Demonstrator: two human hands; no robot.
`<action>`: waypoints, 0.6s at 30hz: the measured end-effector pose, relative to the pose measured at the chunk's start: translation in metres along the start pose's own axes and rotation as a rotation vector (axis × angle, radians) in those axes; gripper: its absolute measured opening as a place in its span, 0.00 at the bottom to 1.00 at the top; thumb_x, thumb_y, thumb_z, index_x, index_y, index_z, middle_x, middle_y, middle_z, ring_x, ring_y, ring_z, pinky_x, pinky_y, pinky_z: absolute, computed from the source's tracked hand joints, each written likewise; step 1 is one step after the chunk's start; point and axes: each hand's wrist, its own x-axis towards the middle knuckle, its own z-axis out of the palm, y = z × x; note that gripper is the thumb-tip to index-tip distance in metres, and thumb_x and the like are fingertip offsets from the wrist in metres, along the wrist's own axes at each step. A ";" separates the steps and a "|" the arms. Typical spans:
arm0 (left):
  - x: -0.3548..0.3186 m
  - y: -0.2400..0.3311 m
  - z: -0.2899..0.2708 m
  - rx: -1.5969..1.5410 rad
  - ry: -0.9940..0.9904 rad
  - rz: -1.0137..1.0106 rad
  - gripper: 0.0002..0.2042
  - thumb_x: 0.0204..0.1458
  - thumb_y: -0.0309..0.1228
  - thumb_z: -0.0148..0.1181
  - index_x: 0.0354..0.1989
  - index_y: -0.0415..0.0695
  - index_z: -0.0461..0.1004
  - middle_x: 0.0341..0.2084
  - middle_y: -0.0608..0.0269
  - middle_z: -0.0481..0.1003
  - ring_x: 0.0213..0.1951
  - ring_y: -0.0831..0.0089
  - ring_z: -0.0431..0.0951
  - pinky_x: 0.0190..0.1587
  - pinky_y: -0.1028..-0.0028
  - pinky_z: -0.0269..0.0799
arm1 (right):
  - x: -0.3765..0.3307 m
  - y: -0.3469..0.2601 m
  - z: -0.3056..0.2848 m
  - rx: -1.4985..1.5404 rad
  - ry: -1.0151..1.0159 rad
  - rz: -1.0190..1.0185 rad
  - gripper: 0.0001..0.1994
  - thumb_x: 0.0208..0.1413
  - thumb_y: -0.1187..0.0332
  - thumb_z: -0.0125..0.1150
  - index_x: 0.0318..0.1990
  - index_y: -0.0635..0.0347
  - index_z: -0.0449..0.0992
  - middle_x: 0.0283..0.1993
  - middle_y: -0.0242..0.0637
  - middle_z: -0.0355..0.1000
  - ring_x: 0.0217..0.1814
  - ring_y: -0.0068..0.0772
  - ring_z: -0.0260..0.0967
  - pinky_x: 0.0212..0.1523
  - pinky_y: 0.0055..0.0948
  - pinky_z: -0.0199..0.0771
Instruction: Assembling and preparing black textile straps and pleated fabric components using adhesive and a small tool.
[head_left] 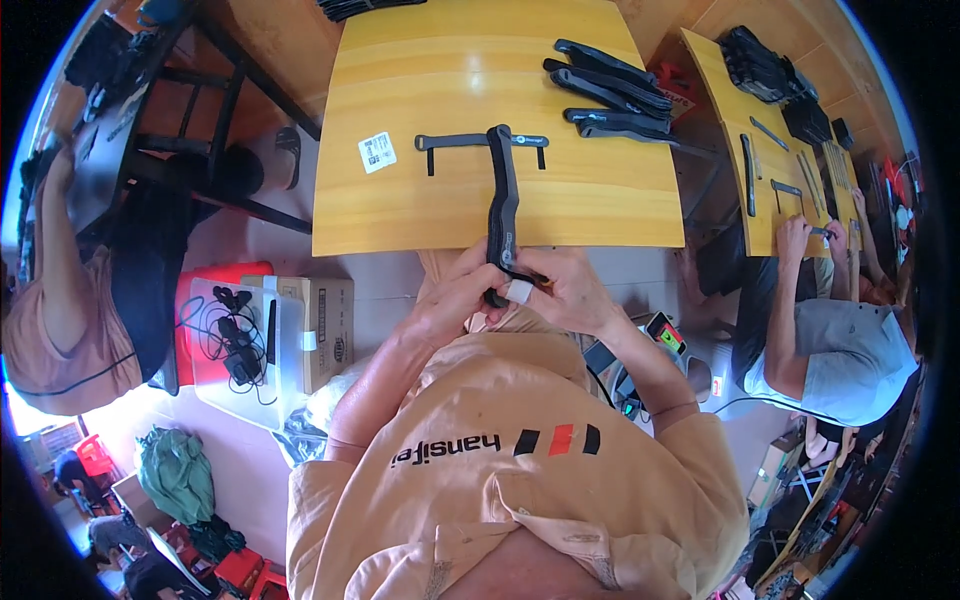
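A dark grey fabric strap (pixel 503 195), folded long and narrow, runs from the table's middle down over its near edge. My left hand (pixel 462 297) is closed around its near end. From the other side my right hand (pixel 567 288) pinches the same end, and a small white piece (pixel 518 291) shows by its fingers. What the fingertips do underneath is hidden. A second grey strap (pixel 455 141) lies crosswise under the held one, with two short black tabs pointing toward me. Left of it is a white printed label sheet (pixel 377 152).
A pile of black straps (pixel 615 95) lies at the table's (pixel 400 215) far right. On the left floor stand a clear bin (pixel 205 375) with black cables and a cardboard box (pixel 330 325). People sit at both sides; one at the right works at another table (pixel 768 235).
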 end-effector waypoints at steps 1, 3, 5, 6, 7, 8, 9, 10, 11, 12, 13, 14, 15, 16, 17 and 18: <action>0.001 -0.002 -0.003 0.033 -0.031 -0.003 0.12 0.46 0.26 0.43 0.41 0.41 0.62 0.24 0.62 0.66 0.19 0.78 0.63 0.20 0.80 0.59 | 0.000 0.003 0.004 0.039 0.039 -0.008 0.08 0.51 0.70 0.57 0.27 0.65 0.72 0.19 0.31 0.68 0.16 0.17 0.60 0.19 0.20 0.58; 0.002 0.003 -0.005 0.026 -0.093 -0.051 0.11 0.46 0.26 0.43 0.40 0.41 0.62 0.23 0.64 0.65 0.18 0.79 0.62 0.19 0.81 0.58 | 0.001 -0.006 -0.001 0.194 0.004 0.089 0.08 0.52 0.70 0.57 0.26 0.65 0.73 0.17 0.30 0.67 0.16 0.17 0.61 0.18 0.19 0.58; -0.001 0.008 -0.003 0.019 -0.152 -0.097 0.10 0.46 0.26 0.42 0.39 0.42 0.62 0.22 0.65 0.64 0.18 0.81 0.60 0.19 0.81 0.56 | -0.001 -0.010 -0.005 0.349 -0.033 0.185 0.08 0.53 0.70 0.56 0.26 0.65 0.73 0.16 0.30 0.66 0.16 0.16 0.61 0.18 0.19 0.58; -0.003 0.009 -0.001 0.057 -0.184 -0.079 0.10 0.47 0.26 0.41 0.39 0.42 0.62 0.22 0.66 0.63 0.18 0.82 0.59 0.19 0.82 0.55 | -0.003 -0.009 -0.009 0.416 -0.078 0.315 0.08 0.52 0.69 0.57 0.25 0.65 0.73 0.14 0.30 0.65 0.15 0.16 0.61 0.17 0.18 0.57; -0.007 0.009 0.000 0.095 -0.216 -0.060 0.10 0.48 0.26 0.40 0.40 0.42 0.62 0.21 0.68 0.61 0.19 0.83 0.57 0.20 0.82 0.54 | -0.006 -0.010 -0.014 0.482 -0.125 0.445 0.09 0.51 0.69 0.57 0.25 0.65 0.74 0.13 0.30 0.64 0.14 0.15 0.61 0.15 0.17 0.56; -0.010 0.008 -0.001 0.097 -0.216 -0.060 0.10 0.48 0.26 0.40 0.40 0.42 0.62 0.21 0.68 0.61 0.19 0.83 0.57 0.20 0.82 0.54 | -0.009 -0.013 -0.019 0.482 -0.124 0.443 0.09 0.51 0.69 0.57 0.25 0.65 0.74 0.13 0.30 0.64 0.14 0.15 0.61 0.15 0.17 0.56; -0.015 0.006 -0.004 0.181 -0.262 -0.022 0.10 0.49 0.26 0.40 0.40 0.42 0.62 0.21 0.68 0.60 0.19 0.83 0.56 0.21 0.83 0.53 | -0.012 -0.016 -0.026 0.568 -0.022 0.484 0.09 0.51 0.68 0.57 0.26 0.65 0.74 0.12 0.29 0.63 0.12 0.15 0.59 0.13 0.16 0.54; -0.021 0.003 -0.008 0.266 -0.306 0.019 0.10 0.50 0.26 0.39 0.41 0.42 0.61 0.21 0.69 0.59 0.20 0.84 0.55 0.21 0.83 0.52 | -0.017 -0.017 -0.033 0.651 0.078 0.523 0.09 0.50 0.67 0.57 0.26 0.65 0.74 0.11 0.28 0.63 0.10 0.14 0.57 0.10 0.15 0.52; -0.026 0.003 -0.012 0.268 -0.310 0.016 0.10 0.50 0.26 0.39 0.41 0.42 0.61 0.21 0.69 0.59 0.20 0.84 0.55 0.21 0.83 0.52 | -0.021 -0.012 -0.045 0.695 0.148 0.500 0.09 0.50 0.66 0.56 0.26 0.65 0.74 0.11 0.27 0.62 0.08 0.14 0.55 0.08 0.15 0.48; -0.031 0.003 -0.018 0.314 -0.364 0.008 0.11 0.50 0.26 0.38 0.43 0.41 0.61 0.21 0.69 0.59 0.20 0.84 0.55 0.22 0.84 0.51 | -0.022 -0.006 -0.061 0.737 0.217 0.477 0.10 0.50 0.66 0.55 0.27 0.65 0.74 0.10 0.26 0.61 0.06 0.14 0.52 0.06 0.15 0.45; -0.036 0.002 -0.024 0.359 -0.419 -0.001 0.13 0.51 0.25 0.38 0.45 0.40 0.61 0.21 0.70 0.58 0.21 0.84 0.55 0.22 0.84 0.51 | -0.021 -0.001 -0.080 0.705 0.251 0.449 0.10 0.50 0.66 0.55 0.28 0.65 0.74 0.10 0.25 0.60 0.05 0.13 0.51 0.05 0.14 0.44; -0.043 0.003 -0.026 0.359 -0.422 -0.003 0.13 0.51 0.25 0.38 0.45 0.40 0.61 0.21 0.70 0.58 0.21 0.84 0.55 0.22 0.84 0.51 | -0.019 -0.001 -0.100 0.673 0.283 0.421 0.10 0.50 0.66 0.54 0.28 0.65 0.74 0.10 0.25 0.60 0.04 0.13 0.49 0.05 0.14 0.43; -0.048 0.004 -0.029 0.342 -0.427 -0.062 0.14 0.50 0.25 0.39 0.46 0.39 0.61 0.21 0.70 0.59 0.21 0.84 0.56 0.22 0.84 0.51 | -0.018 0.000 -0.118 0.538 0.380 0.384 0.10 0.50 0.65 0.54 0.29 0.64 0.74 0.10 0.25 0.60 0.05 0.12 0.49 0.05 0.14 0.43; -0.055 0.006 -0.031 0.324 -0.430 -0.120 0.16 0.49 0.26 0.40 0.48 0.39 0.60 0.21 0.70 0.59 0.20 0.85 0.56 0.22 0.83 0.51 | -0.017 -0.001 -0.138 0.401 0.472 0.345 0.10 0.51 0.65 0.55 0.29 0.63 0.74 0.10 0.24 0.60 0.05 0.12 0.49 0.05 0.14 0.43; -0.063 0.007 -0.036 0.323 -0.429 -0.121 0.16 0.49 0.26 0.40 0.48 0.39 0.60 0.21 0.70 0.59 0.20 0.85 0.56 0.22 0.83 0.51 | -0.019 0.000 -0.162 0.354 0.508 0.302 0.10 0.51 0.64 0.55 0.31 0.63 0.74 0.11 0.23 0.59 0.06 0.12 0.48 0.06 0.14 0.42; -0.072 0.011 -0.041 0.348 -0.423 -0.167 0.16 0.48 0.26 0.41 0.48 0.38 0.60 0.21 0.70 0.60 0.20 0.85 0.56 0.22 0.83 0.51 | -0.021 -0.004 -0.185 0.304 0.549 0.261 0.11 0.51 0.63 0.55 0.33 0.62 0.73 0.11 0.22 0.58 0.07 0.11 0.47 0.06 0.14 0.41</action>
